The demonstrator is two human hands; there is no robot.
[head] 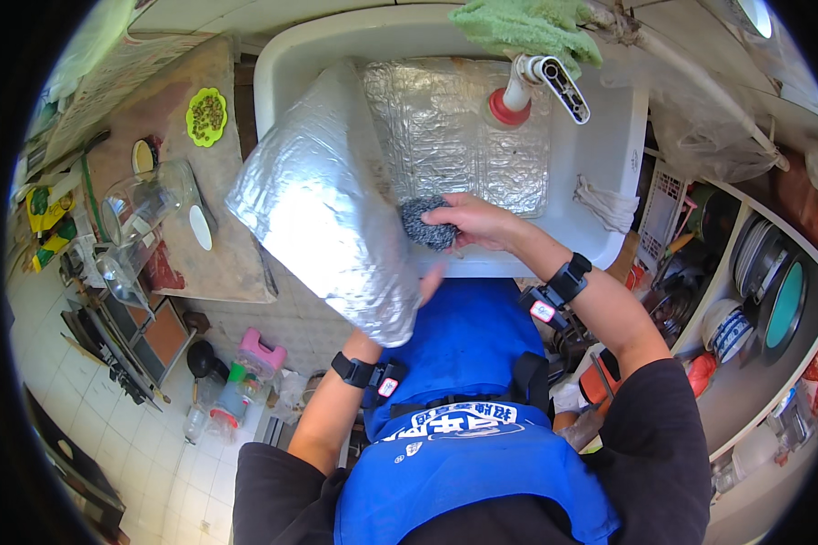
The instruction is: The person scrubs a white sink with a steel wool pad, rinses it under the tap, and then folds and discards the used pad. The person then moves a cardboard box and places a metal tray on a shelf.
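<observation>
My right hand (pixel 480 221) grips a grey mesh scouring pad (pixel 428 223), close to the right edge of a silver foil sheet (pixel 313 211). The sheet is tilted up and curved across the left side of a white sink (pixel 603 136). Behind its lower corner, most of my left hand (pixel 432 282) is hidden; only fingertips show, and the hand seems to hold the sheet from beneath. Another foil sheet (pixel 463 129), crinkled and embossed, lines the back of the sink. Over it hangs a white tap (pixel 518 88) with a red ring.
A green cloth (pixel 532 30) hangs behind the tap, and a white rag (pixel 603 201) lies over the sink's right side. On the left table (pixel 211 272) are a yellow-green dish (pixel 206 117) and a glass jar (pixel 167 187). Shelves (pixel 750 402) with pans and bowls flank my right.
</observation>
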